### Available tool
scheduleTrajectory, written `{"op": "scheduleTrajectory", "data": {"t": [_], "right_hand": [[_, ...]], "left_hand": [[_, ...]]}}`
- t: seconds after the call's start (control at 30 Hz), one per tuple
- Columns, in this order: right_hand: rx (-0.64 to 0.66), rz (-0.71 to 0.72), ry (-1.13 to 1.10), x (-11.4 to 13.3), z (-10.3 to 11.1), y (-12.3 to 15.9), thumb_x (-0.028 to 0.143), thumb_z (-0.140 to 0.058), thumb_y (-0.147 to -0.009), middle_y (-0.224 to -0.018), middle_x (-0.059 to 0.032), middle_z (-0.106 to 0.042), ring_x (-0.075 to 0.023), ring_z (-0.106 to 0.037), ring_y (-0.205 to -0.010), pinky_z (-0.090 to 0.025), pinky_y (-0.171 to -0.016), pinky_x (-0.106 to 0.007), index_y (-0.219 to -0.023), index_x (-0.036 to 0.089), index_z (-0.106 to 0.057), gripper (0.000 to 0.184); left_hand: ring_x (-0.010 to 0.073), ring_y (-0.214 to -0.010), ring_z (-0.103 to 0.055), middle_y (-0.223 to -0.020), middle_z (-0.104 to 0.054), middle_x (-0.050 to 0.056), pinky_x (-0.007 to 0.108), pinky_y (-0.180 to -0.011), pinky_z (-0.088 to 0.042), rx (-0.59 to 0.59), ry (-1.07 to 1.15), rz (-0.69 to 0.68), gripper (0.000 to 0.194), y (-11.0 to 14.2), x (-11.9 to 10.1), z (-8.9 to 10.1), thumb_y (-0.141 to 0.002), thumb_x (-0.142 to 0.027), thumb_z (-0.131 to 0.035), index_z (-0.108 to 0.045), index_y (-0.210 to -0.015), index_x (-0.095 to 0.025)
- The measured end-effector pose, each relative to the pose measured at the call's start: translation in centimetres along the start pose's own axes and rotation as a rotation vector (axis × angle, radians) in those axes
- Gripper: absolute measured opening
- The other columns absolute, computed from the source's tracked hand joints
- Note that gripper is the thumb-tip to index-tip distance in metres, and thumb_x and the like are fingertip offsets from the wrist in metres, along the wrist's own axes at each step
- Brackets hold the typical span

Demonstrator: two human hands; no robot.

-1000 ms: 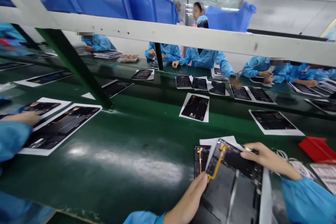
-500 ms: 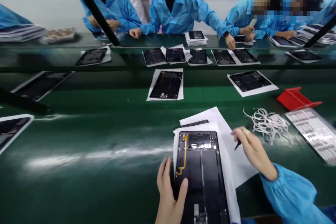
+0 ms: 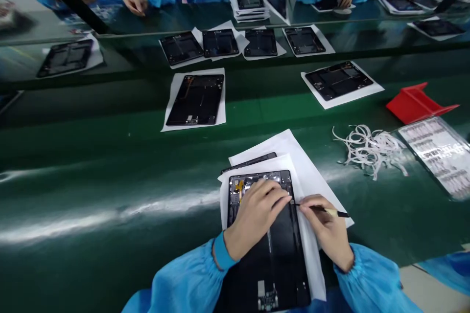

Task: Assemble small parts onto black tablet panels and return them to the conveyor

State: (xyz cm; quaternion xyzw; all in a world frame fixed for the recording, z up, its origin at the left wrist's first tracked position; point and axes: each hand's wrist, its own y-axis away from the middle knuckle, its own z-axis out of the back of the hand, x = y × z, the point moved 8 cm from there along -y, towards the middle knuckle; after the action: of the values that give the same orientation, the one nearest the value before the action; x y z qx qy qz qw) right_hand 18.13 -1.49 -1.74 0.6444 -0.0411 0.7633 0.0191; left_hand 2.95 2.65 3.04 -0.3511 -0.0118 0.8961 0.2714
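An opened tablet shell [image 3: 253, 274], black with small circuit parts, lies on white sheets [image 3: 312, 176] in front of me. My left hand [image 3: 253, 215] is over its upper part, thumb and index fingertips brought together at the right edge; whether something small is between them is hidden. My right hand [image 3: 328, 230] grips a thin black pointed tool [image 3: 332, 212] with a pale band. Its tip meets the shell's right edge beside my left fingertips. My left hand partly covers an orange ribbon cable [image 3: 240, 188]. Another dark tablet part [image 3: 253, 160] shows beneath the sheets.
At right are a heap of curly white strips [image 3: 370, 149], a red tray [image 3: 418, 102] and a plastic-covered sheet of labels [image 3: 436, 154]. Further tablet shells [image 3: 198, 100] [image 3: 340, 80] lie on papers ahead. Co-workers in blue sleeves sit across a raised shelf [image 3: 128, 56].
My left hand has moved from the shell's left edge onto its upper part, fingers drawn together. My right hand has brought the tool to the right edge. Across, a co-worker's shell now stands tilted up.
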Motion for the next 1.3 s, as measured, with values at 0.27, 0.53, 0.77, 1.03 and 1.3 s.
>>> {"op": "scheduleTrajectory", "data": {"t": [0.27,0.53,0.77,1.03,1.3], "right_hand": [[0.002,0.001,-0.025,0.5,-0.2,-0.2,0.018,-0.063,-0.087,-0.085,-0.0018,-0.068,-0.0168,-0.065,-0.085,-0.054,-0.078,-0.028,-0.082,0.023,-0.066,0.008],[-0.093,-0.004,-0.039,0.5,0.3,-0.5,0.020,-0.066,-0.085,-0.083,-0.0016,-0.068,-0.0162,-0.066,-0.083,-0.056,-0.075,-0.027,-0.082,0.023,-0.067,0.004],[-0.082,-0.048,-0.068,0.6,-0.5,-1.7,0.026,-0.069,-0.083,-0.083,-0.0029,-0.070,-0.0182,-0.068,-0.081,-0.058,-0.073,-0.030,-0.083,0.022,-0.068,0.005],[-0.005,-0.052,-0.045,0.8,-1.4,-1.8,0.026,-0.071,-0.081,-0.081,-0.0045,-0.074,-0.0208,-0.071,-0.081,-0.060,-0.075,-0.034,-0.075,0.021,-0.069,0.008],[0.058,0.010,0.001,0.9,-1.5,-1.6,0.022,-0.066,-0.086,-0.086,-0.0041,-0.073,-0.0203,-0.070,-0.084,-0.058,-0.079,-0.035,-0.080,0.022,-0.070,0.007]], "left_hand": [[0.0191,-0.086,-0.056,-0.090,-0.061,0.002,0.036,-0.080,-0.045,0.024,-0.011,0.154,0.011,1.9,2.2,-0.7,-0.095,-0.022,-0.054,-0.063,-0.089,-0.020],[0.0202,-0.087,-0.054,-0.089,-0.058,0.003,0.037,-0.079,-0.045,0.041,-0.002,0.149,0.011,1.7,2.2,-0.9,-0.094,-0.022,-0.054,-0.060,-0.085,-0.020],[0.0196,-0.085,-0.054,-0.089,-0.059,0.003,0.036,-0.078,-0.046,0.033,-0.014,0.123,0.011,1.6,1.8,-0.7,-0.094,-0.021,-0.053,-0.061,-0.085,-0.020],[0.0194,-0.084,-0.054,-0.085,-0.058,0.002,0.033,-0.075,-0.044,0.033,0.080,0.248,0.011,1.3,2.5,-0.7,-0.087,-0.019,-0.062,-0.065,-0.077,-0.020],[0.0189,-0.082,-0.054,-0.084,-0.057,0.001,0.033,-0.075,-0.043,0.032,0.102,0.270,0.011,1.1,2.6,-0.6,-0.086,-0.017,-0.063,-0.063,-0.075,-0.019]]}}
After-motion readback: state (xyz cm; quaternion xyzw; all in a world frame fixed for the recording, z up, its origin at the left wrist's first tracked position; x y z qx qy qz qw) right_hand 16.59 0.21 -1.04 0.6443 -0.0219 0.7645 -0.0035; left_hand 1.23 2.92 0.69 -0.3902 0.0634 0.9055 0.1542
